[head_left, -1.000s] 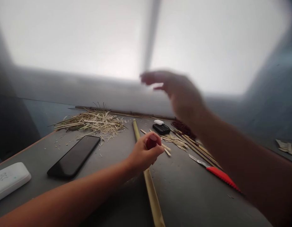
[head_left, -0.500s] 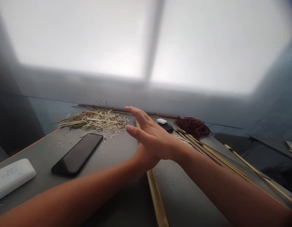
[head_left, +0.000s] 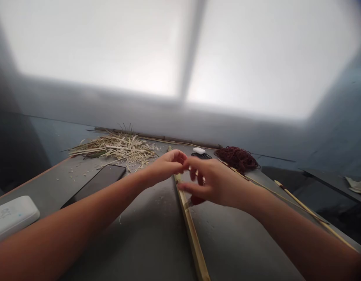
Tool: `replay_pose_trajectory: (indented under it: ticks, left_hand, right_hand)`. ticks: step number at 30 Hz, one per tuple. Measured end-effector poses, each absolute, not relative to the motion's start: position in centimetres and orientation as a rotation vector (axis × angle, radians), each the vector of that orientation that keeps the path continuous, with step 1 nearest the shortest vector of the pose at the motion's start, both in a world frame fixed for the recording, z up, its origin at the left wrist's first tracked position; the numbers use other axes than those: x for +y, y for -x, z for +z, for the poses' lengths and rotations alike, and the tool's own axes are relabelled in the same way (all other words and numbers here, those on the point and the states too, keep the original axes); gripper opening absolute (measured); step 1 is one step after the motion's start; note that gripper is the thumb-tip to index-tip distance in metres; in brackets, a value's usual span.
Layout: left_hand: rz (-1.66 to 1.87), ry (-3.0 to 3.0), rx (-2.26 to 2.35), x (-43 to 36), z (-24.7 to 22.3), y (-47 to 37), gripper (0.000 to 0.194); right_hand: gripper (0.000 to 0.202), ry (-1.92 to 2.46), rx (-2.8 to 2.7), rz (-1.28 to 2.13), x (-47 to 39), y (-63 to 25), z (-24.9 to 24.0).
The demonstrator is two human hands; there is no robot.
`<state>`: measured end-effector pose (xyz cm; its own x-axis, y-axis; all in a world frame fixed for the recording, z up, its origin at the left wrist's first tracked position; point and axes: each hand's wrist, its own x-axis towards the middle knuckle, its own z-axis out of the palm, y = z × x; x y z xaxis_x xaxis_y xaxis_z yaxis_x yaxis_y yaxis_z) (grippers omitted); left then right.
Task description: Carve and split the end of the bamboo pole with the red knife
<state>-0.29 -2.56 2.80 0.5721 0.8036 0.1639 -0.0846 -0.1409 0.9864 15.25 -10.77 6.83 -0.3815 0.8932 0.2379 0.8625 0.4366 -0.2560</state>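
My left hand [head_left: 166, 166] is raised over a split bamboo strip [head_left: 192, 230], its fingers bent with a gap to the thumb. Nothing shows in it. My right hand [head_left: 214, 180] hovers just right of it, slightly blurred, fingers spread and curved. Their fingertips overlap in view; whether they touch I cannot tell. The bamboo strip runs lengthwise along the table beneath both hands. A dark red object [head_left: 197, 200], perhaps a handle, lies beside the strip under my right hand, mostly hidden.
A black phone [head_left: 94, 183] and a white device [head_left: 13, 216] lie left. Behind are a heap of bamboo shavings [head_left: 116, 146], a dark pole [head_left: 168, 138], a white case [head_left: 199, 150] and dark red cord [head_left: 237, 158]. Thin sticks [head_left: 303, 205] lie right.
My hands, crossed with the right over the left, have come apart side by side. My left moved left, my right moved right and lower. The dark red object now shows.
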Motion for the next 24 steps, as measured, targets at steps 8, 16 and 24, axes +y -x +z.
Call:
replay_pose_trajectory:
  ticks: [8, 16, 24]
  left_hand:
    - [0.878, -1.558, 0.821, -1.0, 1.8, 0.5, 0.023]
    - [0.851, -1.494, 1.065, -1.2, 2.0, 0.2, 0.013]
    - [0.969, -1.108, 1.168, 0.3, 2.1, 0.9, 0.033]
  right_hand:
    - [0.04, 1.971, -2.857, 0.188, -11.3, -16.3, 6.2]
    - [0.022, 1.976, -2.786, 0.364, -11.4, -16.8, 6.4]
    - [0.023, 1.732, -2.631, 0.225, -11.3, -15.8, 6.1]
